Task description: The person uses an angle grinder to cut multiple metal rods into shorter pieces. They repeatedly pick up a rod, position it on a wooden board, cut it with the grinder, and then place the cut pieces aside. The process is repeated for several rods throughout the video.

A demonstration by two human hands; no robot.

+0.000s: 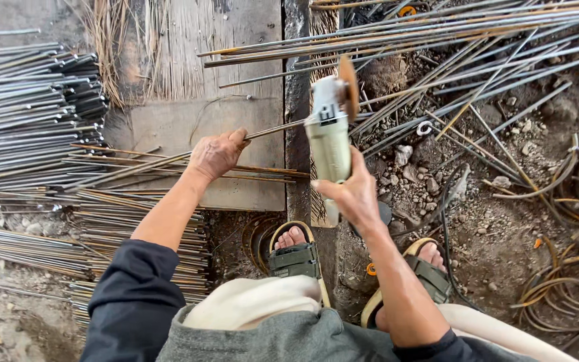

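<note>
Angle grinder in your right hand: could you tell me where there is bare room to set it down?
The wooden board above the left hand is mostly bare, between the stacked rods and the dark beam. A patch of stony ground lies beside the right foot. Crowded elsewhere: crossed rods, curled wire.

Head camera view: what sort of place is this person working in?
Most likely an outdoor metalworking or rebar-cutting yard. Stacked steel rods lie on bare, stony ground; the right hand holds an angle grinder, while the left hand steadies a thin rod on a worn board.
</note>
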